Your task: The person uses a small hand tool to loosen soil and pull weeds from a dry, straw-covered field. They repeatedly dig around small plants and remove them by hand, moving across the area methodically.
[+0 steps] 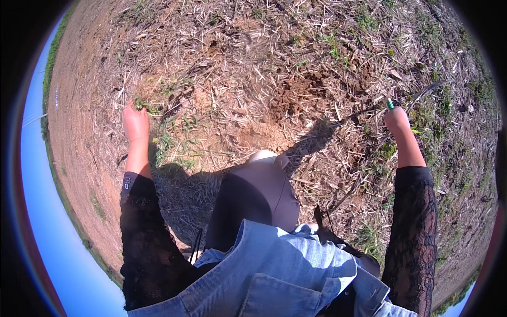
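My left hand (135, 121) is closed around a small tuft of green grass (139, 103), with dry roots or stems blurred above it. Off to the right, my right hand (397, 119) grips a green handle (390, 104), whose end sticks out past the fist. A dark curved strip (427, 90) lies just beyond that hand; it may be the tool's blade, but I cannot tell. Between the hands the ground bears dry straw, and a patch of loose reddish soil (293, 95) lies nearer the right hand.
Short green grass (174, 138) grows near the left forearm, and more weeds (439, 103) stand at the right. My trousered knee (257, 190) and light shoe tip (263, 155) are close below. Bare field (75, 119) stretches left to a green tree line.
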Available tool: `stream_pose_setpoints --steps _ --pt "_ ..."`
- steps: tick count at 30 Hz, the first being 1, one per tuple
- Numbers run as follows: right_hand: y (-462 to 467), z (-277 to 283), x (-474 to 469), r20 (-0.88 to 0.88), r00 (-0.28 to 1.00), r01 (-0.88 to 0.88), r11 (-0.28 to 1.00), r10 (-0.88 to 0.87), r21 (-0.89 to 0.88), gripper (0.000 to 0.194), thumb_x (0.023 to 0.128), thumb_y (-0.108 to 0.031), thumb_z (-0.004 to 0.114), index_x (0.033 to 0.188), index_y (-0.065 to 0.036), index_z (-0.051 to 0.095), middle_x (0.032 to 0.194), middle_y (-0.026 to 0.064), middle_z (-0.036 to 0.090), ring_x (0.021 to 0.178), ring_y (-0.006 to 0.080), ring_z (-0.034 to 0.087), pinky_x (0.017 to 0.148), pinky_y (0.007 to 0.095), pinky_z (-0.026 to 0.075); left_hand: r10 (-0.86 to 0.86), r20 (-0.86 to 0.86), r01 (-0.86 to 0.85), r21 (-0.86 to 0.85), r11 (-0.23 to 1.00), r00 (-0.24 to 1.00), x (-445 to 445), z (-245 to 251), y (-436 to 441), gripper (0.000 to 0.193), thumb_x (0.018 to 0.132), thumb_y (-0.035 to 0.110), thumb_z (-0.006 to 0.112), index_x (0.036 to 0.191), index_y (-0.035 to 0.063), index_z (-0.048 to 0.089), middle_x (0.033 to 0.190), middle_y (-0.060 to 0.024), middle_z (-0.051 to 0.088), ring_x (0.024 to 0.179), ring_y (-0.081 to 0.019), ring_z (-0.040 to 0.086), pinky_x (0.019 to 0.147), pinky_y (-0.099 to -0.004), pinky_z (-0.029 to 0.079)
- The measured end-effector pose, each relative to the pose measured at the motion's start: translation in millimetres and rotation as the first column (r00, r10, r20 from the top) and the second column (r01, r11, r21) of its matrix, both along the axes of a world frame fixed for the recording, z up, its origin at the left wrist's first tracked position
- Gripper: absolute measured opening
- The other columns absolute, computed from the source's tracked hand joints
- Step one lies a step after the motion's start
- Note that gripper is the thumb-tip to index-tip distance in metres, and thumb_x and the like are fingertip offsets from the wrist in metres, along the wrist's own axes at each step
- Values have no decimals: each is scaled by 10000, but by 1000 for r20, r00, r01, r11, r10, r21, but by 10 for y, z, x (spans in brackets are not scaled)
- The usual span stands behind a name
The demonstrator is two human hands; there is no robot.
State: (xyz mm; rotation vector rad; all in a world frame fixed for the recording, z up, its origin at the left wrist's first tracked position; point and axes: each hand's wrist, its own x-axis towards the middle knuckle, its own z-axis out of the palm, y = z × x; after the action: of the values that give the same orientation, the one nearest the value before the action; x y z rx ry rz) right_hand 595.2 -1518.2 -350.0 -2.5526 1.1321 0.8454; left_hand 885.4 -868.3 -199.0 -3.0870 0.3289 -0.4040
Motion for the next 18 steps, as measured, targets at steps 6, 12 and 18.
stream_pose_setpoints --steps 6,12,18 --pt "71 150 26 1 993 120 992 -120 30 239 841 -122 523 955 41 656 985 253 651 962 376 633 834 426 501 441 -602 113 665 738 666 -426 -320 617 709 748 387 740 1265 -22 480 1127 -220 614 1103 -374 557 939 -434 450" --pt "224 417 104 2 983 181 983 -181 23 214 843 -107 537 950 48 639 936 247 658 896 353 657 780 413 516 -38 -544 249 319 914 838 343 -1157 -974 245 857 177 537 1059 74 631 1015 -154 660 951 -305 640 802 -396 507" --pt "278 503 155 -149 988 -43 999 40 -16 210 855 -105 523 945 53 628 909 245 656 868 332 666 760 398 527 -403 -647 -20 -543 840 648 150 -2387 -2500 305 753 224 743 1033 115 691 912 -122 659 760 -211 647 714 -316 515"
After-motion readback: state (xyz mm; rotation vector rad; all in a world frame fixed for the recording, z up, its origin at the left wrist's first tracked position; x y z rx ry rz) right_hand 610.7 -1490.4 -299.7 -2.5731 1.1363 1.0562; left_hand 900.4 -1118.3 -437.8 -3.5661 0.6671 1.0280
